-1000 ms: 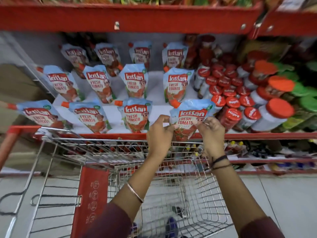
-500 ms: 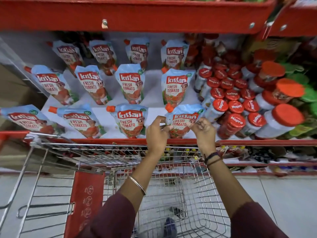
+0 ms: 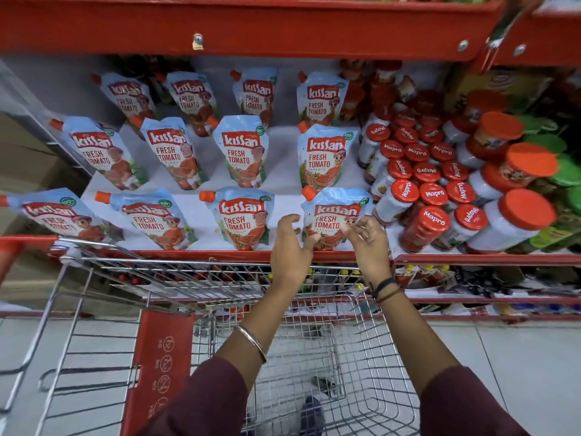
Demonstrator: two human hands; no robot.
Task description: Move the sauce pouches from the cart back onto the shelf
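Observation:
Several blue Kissan tomato sauce pouches stand in rows on the white shelf (image 3: 283, 180) with its red front lip. The front-right pouch (image 3: 334, 215) stands upright at the lip, orange spout at its top left. My left hand (image 3: 290, 247) is at its lower left, fingers spread, one fingertip touching the pouch. At its lower right is my right hand (image 3: 367, 243), fingers loosely curled, their tips at the pouch's edge. The wire cart (image 3: 188, 272) is below my arms; I see no pouches in its basket.
Red-lidded Mapro jars (image 3: 434, 196) crowd the shelf right beside the pouch, with bigger orange-lidded jars (image 3: 525, 212) further right. A red upper shelf (image 3: 283, 26) hangs overhead. The cart's red panel (image 3: 160, 366) is at lower left, over a tiled floor.
The pouch that both hands held above the shelf lip now stands on the shelf. Both hands have loosened and drawn back a little toward the lip.

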